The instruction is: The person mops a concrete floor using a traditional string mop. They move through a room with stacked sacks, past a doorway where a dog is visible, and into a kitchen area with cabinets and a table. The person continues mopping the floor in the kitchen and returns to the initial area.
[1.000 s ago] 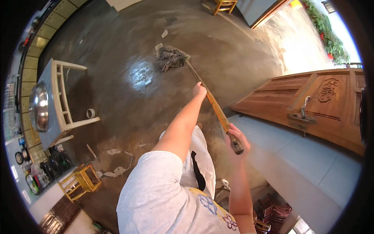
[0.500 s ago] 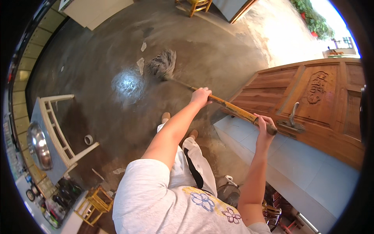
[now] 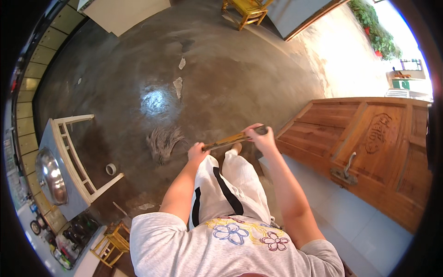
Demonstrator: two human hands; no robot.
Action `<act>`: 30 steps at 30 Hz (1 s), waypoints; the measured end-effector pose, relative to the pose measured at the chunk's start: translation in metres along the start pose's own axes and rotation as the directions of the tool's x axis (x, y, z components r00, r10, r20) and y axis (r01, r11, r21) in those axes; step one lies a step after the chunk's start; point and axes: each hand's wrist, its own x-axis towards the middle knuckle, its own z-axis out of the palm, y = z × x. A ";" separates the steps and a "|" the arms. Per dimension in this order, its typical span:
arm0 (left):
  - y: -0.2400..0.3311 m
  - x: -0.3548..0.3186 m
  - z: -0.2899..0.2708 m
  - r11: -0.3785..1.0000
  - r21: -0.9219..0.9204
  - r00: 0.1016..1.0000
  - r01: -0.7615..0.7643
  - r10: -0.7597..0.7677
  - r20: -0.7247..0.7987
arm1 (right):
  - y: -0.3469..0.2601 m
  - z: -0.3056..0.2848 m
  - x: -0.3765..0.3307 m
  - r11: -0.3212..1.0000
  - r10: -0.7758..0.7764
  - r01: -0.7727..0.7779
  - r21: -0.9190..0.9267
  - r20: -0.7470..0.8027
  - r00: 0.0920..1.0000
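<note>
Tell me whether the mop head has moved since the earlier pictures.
Yes. The mop head has been pulled back toward the person's feet: earlier it lay beyond the shiny glare patch on the floor, now it lies on the near side of it.

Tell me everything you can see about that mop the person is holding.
The mop has a long, yellowish-brown handle that looks wooden, and a head of grey, stringy strands. The strands lie spread on the dark, shiny concrete floor, just ahead of the person's feet. The handle slants up toward the person's right. The left hand grips it lower down, nearer the head; the right hand grips it near the top end.
</note>
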 end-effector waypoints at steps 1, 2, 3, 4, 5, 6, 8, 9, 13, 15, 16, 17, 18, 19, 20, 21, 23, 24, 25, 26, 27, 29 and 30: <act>-0.005 -0.003 -0.004 0.997 0.028 0.997 0.071 -0.072 0.025 | 0.006 0.009 0.012 0.997 -0.012 0.017 -0.076 0.075 0.997; -0.009 -0.008 -0.010 0.987 0.061 0.988 0.146 -0.149 0.046 | 0.010 0.018 0.022 0.988 -0.017 0.040 -0.147 0.156 0.988; -0.015 -0.011 -0.010 0.973 0.087 0.973 0.214 -0.220 0.064 | 0.012 0.025 0.031 0.982 -0.036 0.080 -0.173 0.243 0.969; -0.022 -0.012 -0.009 0.952 0.111 0.953 0.284 -0.293 0.073 | 0.011 0.033 0.041 0.972 -0.055 0.127 -0.196 0.336 0.940; -0.021 -0.010 -0.007 0.927 0.136 0.929 0.349 -0.361 0.077 | -0.002 0.037 0.046 0.955 -0.102 0.210 -0.211 0.430 0.897; -0.017 -0.008 -0.002 0.907 0.113 0.911 0.406 -0.411 0.028 | -0.015 0.037 0.052 0.932 -0.144 0.292 -0.216 0.518 0.843; 0.002 0.005 0.007 0.868 0.064 0.870 0.492 -0.489 -0.062 | -0.024 0.023 0.078 0.941 -0.120 0.293 -0.169 0.644 0.756; 0.014 0.013 0.011 0.860 0.038 0.858 0.508 -0.503 -0.103 | -0.030 0.013 0.089 0.946 -0.155 0.304 -0.112 0.665 0.730; 0.078 0.091 0.027 0.840 -0.090 0.805 0.534 -0.539 -0.247 | -0.083 -0.050 0.142 0.947 -0.198 0.317 -0.056 0.675 0.711; 0.114 0.133 0.041 0.863 -0.108 0.805 0.493 -0.500 -0.319 | -0.108 -0.094 0.166 0.943 -0.260 0.333 0.013 0.652 0.712; 0.134 0.159 0.049 0.896 -0.127 0.823 0.426 -0.442 -0.357 | -0.124 -0.119 0.176 0.944 -0.257 0.329 -0.001 0.621 0.740; 0.154 0.181 0.057 0.919 -0.141 0.830 0.368 -0.393 -0.396 | -0.140 -0.143 0.184 0.948 -0.249 0.317 -0.010 0.596 0.763; 0.175 0.204 0.065 0.940 -0.152 0.835 0.306 -0.342 -0.432 | -0.155 -0.167 0.191 0.952 -0.240 0.305 -0.019 0.569 0.787; 0.203 0.227 0.072 0.946 -0.168 0.836 0.279 -0.325 -0.443 | -0.167 -0.190 0.197 0.953 -0.252 0.303 -0.015 0.519 0.817; 0.240 0.249 0.075 0.949 -0.183 0.836 0.256 -0.312 -0.451 | -0.193 -0.213 0.195 0.956 -0.264 0.292 0.013 0.467 0.844; 0.277 0.269 0.076 0.966 -0.187 0.865 0.180 -0.246 -0.438 | -0.205 -0.239 0.197 0.954 -0.268 0.299 -0.012 0.411 0.871; 0.345 0.304 0.081 0.974 -0.219 0.916 0.063 -0.143 -0.374 | -0.232 -0.286 0.192 0.945 -0.296 0.323 -0.045 0.295 0.908; 0.375 0.320 0.087 0.969 -0.248 0.942 0.022 -0.103 -0.318 | -0.246 -0.309 0.185 0.939 -0.320 0.341 -0.056 0.230 0.919; 0.403 0.335 0.096 0.972 -0.206 0.944 -0.113 0.040 -0.328 | -0.252 -0.332 0.181 0.925 -0.367 0.377 -0.040 0.161 0.916; 0.431 0.350 0.106 0.954 -0.165 0.926 -0.250 0.186 -0.329 | -0.258 -0.354 0.176 0.921 -0.381 0.385 -0.065 0.066 0.922; 0.460 0.361 0.117 0.929 -0.150 0.909 -0.337 0.280 -0.308 | -0.265 -0.375 0.169 0.928 -0.368 0.366 -0.069 -0.019 0.930; 0.526 0.378 0.133 0.891 -0.149 0.895 -0.429 0.397 -0.202 | -0.277 -0.414 0.155 0.914 -0.404 0.387 -0.119 -0.187 0.896; 0.558 0.384 0.140 0.892 -0.153 0.904 -0.425 0.410 -0.118 | -0.281 -0.432 0.151 0.893 -0.449 0.418 -0.167 -0.257 0.856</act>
